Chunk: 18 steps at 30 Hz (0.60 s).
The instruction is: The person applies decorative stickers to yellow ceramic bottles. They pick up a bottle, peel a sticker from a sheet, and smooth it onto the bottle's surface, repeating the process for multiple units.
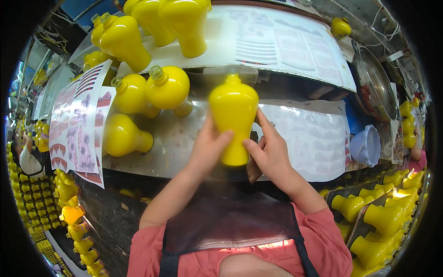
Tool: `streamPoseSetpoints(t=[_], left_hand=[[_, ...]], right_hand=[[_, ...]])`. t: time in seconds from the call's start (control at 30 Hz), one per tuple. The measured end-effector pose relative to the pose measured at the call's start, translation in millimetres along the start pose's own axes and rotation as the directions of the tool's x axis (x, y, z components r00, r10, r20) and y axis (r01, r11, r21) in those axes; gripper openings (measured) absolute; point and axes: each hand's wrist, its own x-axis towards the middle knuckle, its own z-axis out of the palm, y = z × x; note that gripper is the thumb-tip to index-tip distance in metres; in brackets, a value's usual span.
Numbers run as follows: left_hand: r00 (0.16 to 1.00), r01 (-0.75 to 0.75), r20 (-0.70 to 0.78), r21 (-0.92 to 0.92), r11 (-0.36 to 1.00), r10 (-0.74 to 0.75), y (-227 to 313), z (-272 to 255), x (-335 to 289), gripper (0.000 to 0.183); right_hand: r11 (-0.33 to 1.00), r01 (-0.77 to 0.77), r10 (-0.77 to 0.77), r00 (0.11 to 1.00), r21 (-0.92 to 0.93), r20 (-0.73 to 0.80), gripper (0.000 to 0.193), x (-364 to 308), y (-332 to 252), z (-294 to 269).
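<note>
Between my two hands a glossy yellow vase (pixel 234 111) is held roughly upright over the front of the workbench, its narrow neck pointing away from me. My left hand (pixel 208 144) wraps the vase's lower left side, thumb pressed on its front. On the opposite side, my right hand (pixel 271 150) grips it with the thumb near the base. Something dark and flat, too hidden to name, shows beneath my right hand. To the left, two yellow vases with clear glass necks (pixel 168 87) (pixel 131 93) stand near a third yellow vase (pixel 124 135).
Printed decal sheets (pixel 78 120) hang at the bench's left, and a pale sheet (pixel 309 138) covers its right. Several yellow vases (pixel 124 41) stand on the raised shelf (pixel 221 27). A lavender bucket (pixel 365 145) sits at right. Racks of yellow vases (pixel 387 217) flank me.
</note>
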Motion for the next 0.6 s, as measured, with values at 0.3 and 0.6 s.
streamPoseSetpoints(t=[0.3, 0.6], left_hand=[[0.957, -0.228, -0.104, 0.305, 0.925, 0.27, 4, 11, -6, 0.096], [0.995, -0.066, -0.06, 0.236, 0.97, 0.082, -8, 8, 11, 0.111]], right_hand=[[0.936, 0.26, -0.299, 0.943, -0.239, -0.145, 0.052, -10, -11, 5], [0.984, 0.136, -0.152, 0.977, -0.117, -0.147, 0.043, -23, -5, -11]])
